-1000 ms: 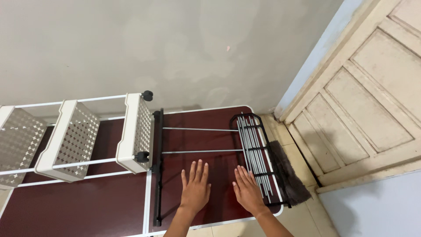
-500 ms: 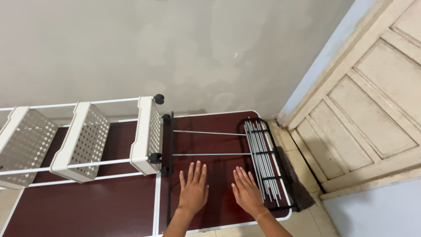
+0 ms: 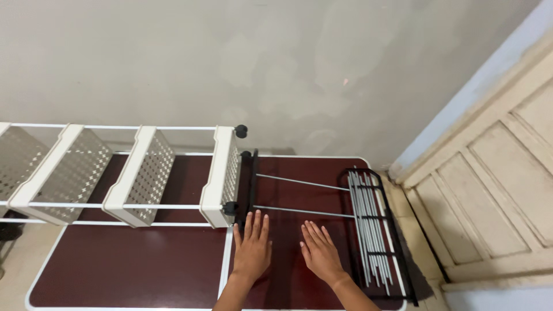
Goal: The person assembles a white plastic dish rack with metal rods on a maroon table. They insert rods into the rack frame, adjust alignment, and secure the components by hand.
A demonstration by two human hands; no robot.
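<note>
Both hands lie flat, palms down and fingers spread, gripping nothing, on the dark maroon rectangular tabletop with a white rim [image 3: 132, 270]. The left hand [image 3: 252, 249] rests just beside the white seam that crosses the tabletop, its fingertips near the lower of the two thin grey metal rods [image 3: 302, 212]. The right hand [image 3: 320, 255] lies a little apart from it, between that rod and the black metal end frame [image 3: 403, 253] that holds a bundle of grey metal rods [image 3: 368, 230]. The two thin rods run from that frame to a black upright bar [image 3: 253, 184] near the left hand. Left of the bar lies a white rack of perforated plastic baskets on white tubes [image 3: 144, 178], on its side, with black caps at its end. Behind is a pale grey wall [image 3: 230, 57]; at the right, a cream panelled wooden door [image 3: 501, 190].

Compared with half a second ago, the hands keep the same flat pose on the table, and more of the white rack shows at the left.
</note>
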